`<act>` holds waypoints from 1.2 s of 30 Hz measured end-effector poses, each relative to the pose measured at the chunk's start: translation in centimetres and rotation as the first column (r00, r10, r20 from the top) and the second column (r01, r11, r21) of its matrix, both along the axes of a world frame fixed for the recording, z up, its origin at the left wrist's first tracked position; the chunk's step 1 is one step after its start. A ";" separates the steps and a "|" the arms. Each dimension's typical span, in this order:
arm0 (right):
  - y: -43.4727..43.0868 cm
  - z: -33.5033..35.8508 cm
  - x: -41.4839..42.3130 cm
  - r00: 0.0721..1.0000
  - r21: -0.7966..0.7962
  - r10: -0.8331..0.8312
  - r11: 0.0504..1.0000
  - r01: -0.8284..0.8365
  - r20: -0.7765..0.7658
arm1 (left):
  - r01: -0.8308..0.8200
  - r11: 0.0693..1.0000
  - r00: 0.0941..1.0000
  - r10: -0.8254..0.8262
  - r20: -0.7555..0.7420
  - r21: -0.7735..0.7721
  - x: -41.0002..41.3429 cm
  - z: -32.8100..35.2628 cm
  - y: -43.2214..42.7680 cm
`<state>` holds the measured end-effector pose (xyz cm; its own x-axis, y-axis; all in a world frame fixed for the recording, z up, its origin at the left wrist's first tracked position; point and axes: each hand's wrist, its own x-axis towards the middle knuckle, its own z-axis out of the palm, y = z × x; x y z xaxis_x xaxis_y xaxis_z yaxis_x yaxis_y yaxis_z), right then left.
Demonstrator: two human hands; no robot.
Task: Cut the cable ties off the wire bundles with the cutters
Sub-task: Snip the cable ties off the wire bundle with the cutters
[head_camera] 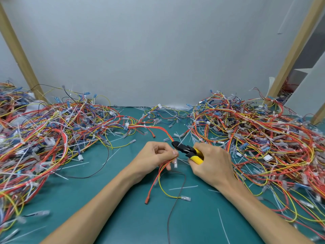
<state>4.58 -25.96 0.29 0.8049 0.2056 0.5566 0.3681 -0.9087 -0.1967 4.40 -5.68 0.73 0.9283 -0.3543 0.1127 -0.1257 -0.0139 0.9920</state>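
On a green mat (123, 217) below a grey wall (158, 50), the left hand (154, 155) pinches a red-and-yellow wire bundle (164, 164) at mid-table. At its 3 o'clock the right hand (211, 164) is wrapped round the yellow handles of the cutters (186, 149), black jaws aimed toward 10 o'clock at the bundle (any tie between them is too small to make out). One tangled wire heap (44, 138) sits at 9 o'clock, a second heap (263, 138) at 3 o'clock, and cut ties (183, 187) lie loose toward 6 o'clock.

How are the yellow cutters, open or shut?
Shut, or nearly: the yellow-handled black cutters show no gap between blades, and the right hand squeezes the handles.
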 end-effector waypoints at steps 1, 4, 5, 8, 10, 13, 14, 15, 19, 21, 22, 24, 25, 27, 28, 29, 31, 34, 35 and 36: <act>0.0 0.1 0.0 1.000 -0.007 0.006 1.000 -0.006 0.018 | -0.007 1.000 1.000 0.007 -0.003 -0.002 0.0 0.1 0.0; -0.1 0.1 0.2 0.997 -0.014 0.045 0.999 -0.044 0.055 | -0.023 1.000 1.000 0.024 -0.016 0.013 0.0 0.2 0.1; -0.1 0.0 0.3 0.997 -0.020 0.049 0.999 -0.048 0.060 | -0.028 0.999 0.999 0.028 -0.017 0.019 0.0 0.2 0.0; -0.2 -0.1 0.4 0.997 -0.029 0.047 0.999 -0.046 0.062 | -0.034 0.999 0.999 0.035 -0.019 0.026 0.0 0.2 0.0; -0.2 -0.1 0.4 0.997 -0.041 0.046 0.998 -0.044 0.055 | -0.040 0.999 0.999 0.040 -0.023 0.024 0.0 0.2 -0.1; -0.2 0.1 0.1 0.998 -0.046 0.028 0.999 -0.026 0.056 | -0.048 0.998 0.999 0.048 -0.017 0.035 0.0 0.2 -0.1; -0.2 0.1 0.0 0.998 -0.039 0.025 0.999 -0.024 0.049 | -0.049 0.998 0.999 0.049 -0.013 0.042 0.0 0.2 -0.1; -0.2 0.2 -0.1 0.999 -0.032 0.027 0.999 -0.026 0.043 | -0.049 0.998 0.999 0.049 -0.007 0.049 0.0 0.2 -0.2; -0.1 0.4 -0.2 1.000 -0.032 0.022 0.999 -0.022 0.008 | -0.051 0.996 0.999 0.052 -0.003 0.070 -0.1 0.3 -0.3; -0.1 0.4 -0.2 1.000 -0.047 0.012 0.999 -0.013 -0.029 | -0.051 0.996 0.999 0.052 -0.009 0.069 -0.2 0.3 -0.2; -0.2 0.4 -0.2 0.999 -0.050 0.014 0.999 -0.016 -0.039 | -0.049 0.996 0.999 0.050 -0.012 0.069 -0.3 0.3 -0.2; -0.2 0.5 -0.2 0.999 -0.039 0.029 0.999 -0.031 -0.041 | -0.046 0.997 0.999 0.047 -0.015 0.068 -0.3 0.4 -0.2; -0.2 0.5 -0.2 0.999 -0.029 0.035 0.999 -0.036 -0.041 | -0.046 0.996 0.999 0.047 -0.016 0.070 -0.3 0.5 -0.2; -0.2 0.5 -0.2 0.998 -0.016 0.036 0.999 -0.037 -0.043 | -0.045 0.996 0.999 0.047 -0.019 0.079 -0.3 0.5 -0.2; -0.1 0.5 -0.2 0.999 -0.015 0.031 0.999 -0.032 -0.045 | -0.044 0.996 0.999 0.045 -0.021 0.082 -0.3 0.6 -0.2; -0.1 0.4 -0.2 0.999 -0.014 0.027 1.000 -0.027 -0.046 | -0.042 0.996 0.999 0.044 -0.021 0.084 -0.3 0.6 -0.2; -0.2 0.2 -0.2 0.999 -0.022 0.027 0.999 -0.028 -0.037 | -0.046 0.995 0.999 0.048 -0.017 0.086 -0.4 0.6 -0.3; -0.2 0.1 0.1 0.999 -0.033 0.041 0.999 -0.040 0.014 | -0.068 0.995 0.997 0.070 -0.014 0.068 -0.3 0.5 -0.4; -0.3 0.1 0.2 0.998 -0.029 0.046 0.999 -0.045 0.033 | -0.081 0.995 0.997 0.082 -0.012 0.058 -0.3 0.4 -0.4; -0.3 0.2 0.2 0.998 -0.022 0.049 0.999 -0.048 0.046 | -0.095 0.994 0.995 0.096 -0.006 0.050 -0.3 0.4 -0.4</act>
